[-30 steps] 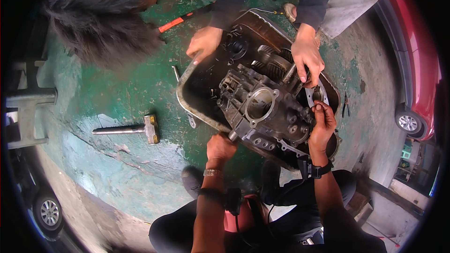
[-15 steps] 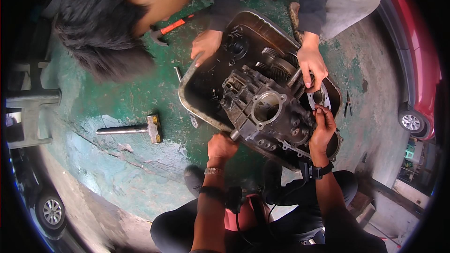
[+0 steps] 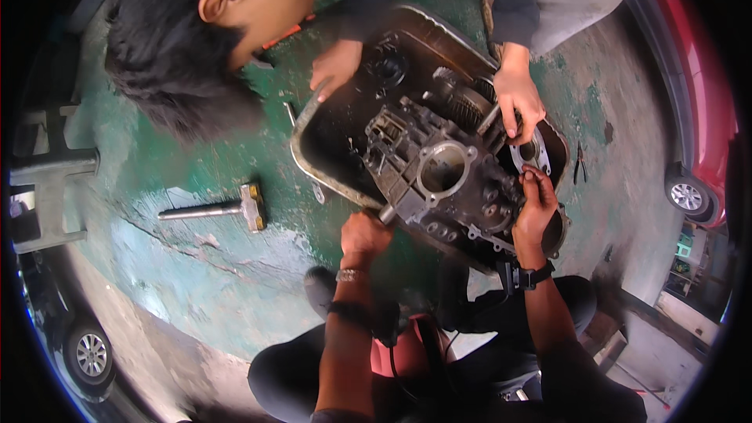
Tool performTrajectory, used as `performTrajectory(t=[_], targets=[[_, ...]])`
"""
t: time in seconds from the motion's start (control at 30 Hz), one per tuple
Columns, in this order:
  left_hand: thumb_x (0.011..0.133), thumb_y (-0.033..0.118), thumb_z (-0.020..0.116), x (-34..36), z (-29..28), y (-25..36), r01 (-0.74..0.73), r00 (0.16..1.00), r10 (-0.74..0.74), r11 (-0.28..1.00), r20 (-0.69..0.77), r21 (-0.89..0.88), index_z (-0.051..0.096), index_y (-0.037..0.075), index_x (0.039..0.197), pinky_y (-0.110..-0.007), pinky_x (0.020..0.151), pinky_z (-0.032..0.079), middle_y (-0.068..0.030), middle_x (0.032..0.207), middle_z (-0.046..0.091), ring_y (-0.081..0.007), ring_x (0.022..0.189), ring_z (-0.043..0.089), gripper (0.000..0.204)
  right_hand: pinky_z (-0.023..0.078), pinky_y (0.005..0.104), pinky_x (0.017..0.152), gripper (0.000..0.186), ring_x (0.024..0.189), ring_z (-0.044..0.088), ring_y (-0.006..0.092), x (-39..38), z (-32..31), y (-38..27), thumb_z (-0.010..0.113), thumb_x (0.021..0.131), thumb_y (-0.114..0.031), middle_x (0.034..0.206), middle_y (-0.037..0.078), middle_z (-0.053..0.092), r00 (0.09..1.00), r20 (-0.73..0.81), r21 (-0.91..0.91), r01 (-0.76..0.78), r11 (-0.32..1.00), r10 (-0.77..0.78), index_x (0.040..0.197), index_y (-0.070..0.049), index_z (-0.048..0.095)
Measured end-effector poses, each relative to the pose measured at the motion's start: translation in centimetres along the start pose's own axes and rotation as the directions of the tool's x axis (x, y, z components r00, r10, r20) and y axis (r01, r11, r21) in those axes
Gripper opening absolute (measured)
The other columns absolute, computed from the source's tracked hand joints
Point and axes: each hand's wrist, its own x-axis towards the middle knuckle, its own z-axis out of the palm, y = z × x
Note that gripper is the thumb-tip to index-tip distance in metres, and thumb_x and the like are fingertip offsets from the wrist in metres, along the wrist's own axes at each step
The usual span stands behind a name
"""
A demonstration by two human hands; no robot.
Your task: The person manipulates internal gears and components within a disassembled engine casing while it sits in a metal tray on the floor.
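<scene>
A dark metal gearbox housing (image 3: 407, 158) with a round flanged opening lies in a metal tray (image 3: 301, 135) on the floor. My left hand (image 3: 365, 233) is closed at the tray's near left edge, against a short metal cylinder (image 3: 387, 215); what its fingers hold is hidden. My right hand (image 3: 536, 205) is raised with thumb and fingertips pinched at the lower edge of a silver flange plate (image 3: 542, 158); anything between them is too small to make out. Across from me, a co-worker's hand (image 3: 518, 100) touches the plate's upper side, and their other hand (image 3: 335, 68) rests at the tray's rim.
A sledgehammer (image 3: 252, 207) lies on the green floor at left. Pliers (image 3: 580, 163) lie right of the tray. Gears (image 3: 468, 103) sit inside it. The co-worker's head (image 3: 176, 47) leans in at upper left, partly covering an orange-handled hammer (image 3: 283, 37). A red car (image 3: 689, 70) stands at right.
The view has shifted slightly, so the tray appears a little higher and more to the left. The co-worker's head now covers more of the orange-handled hammer. Both my hands keep their places.
</scene>
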Motion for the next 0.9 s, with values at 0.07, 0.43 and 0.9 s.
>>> performTrajectory(t=[0.07, 0.43, 0.9], targets=[[0.072, 0.041, 0.066, 0.8, 0.9, -0.6, -0.024, 1.000, 0.024, 0.999, 0.012, -0.021, 0.068, 0.002, 0.084, -0.045, 0.078, 0.051, -0.0234, 0.086, 0.065, -0.0400, 0.086, 0.063, 0.041, 0.045, 0.0243, 0.079, 0.015, 0.084, 0.055, 0.0112, 0.1, -0.2, 0.2, 0.059, 0.090, -0.009, 0.093, 0.002, 0.061, 1.000, -0.005, -0.002, 0.011, 1.000, -0.011, 0.099, 0.002, 0.063], [0.073, 0.040, 0.063, 0.7, 0.2, 0.2, -0.014, 0.999, 0.014, 1.000, 0.038, -0.017, 0.068, 0.004, 0.087, -0.045, 0.080, 0.051, -0.0236, 0.088, 0.065, -0.0399, 0.088, 0.063, 0.039, 0.045, 0.0231, 0.079, 0.015, 0.083, 0.055, 0.0109, 0.5, -0.2, -0.2, 0.058, 0.090, -0.009, 0.095, 0.003, 0.062, 1.000, 0.001, 0.003, -0.006, 1.000, 0.006, 0.099, 0.002, 0.063], [0.074, 0.040, 0.062, 1.0, 0.4, -0.3, 0.019, 0.997, -0.019, 1.000, 0.081, 0.003, 0.070, 0.010, 0.094, -0.044, 0.080, 0.051, -0.0210, 0.090, 0.066, -0.0382, 0.088, 0.064, 0.036, 0.046, 0.0245, 0.078, 0.014, 0.084, 0.056, 0.0115, 0.4, -0.5, 0.4, 0.057, 0.090, -0.007, 0.095, 0.004, 0.063, 1.000, -0.001, -0.004, 0.003, 1.000, -0.003, 0.098, 0.002, 0.064]])
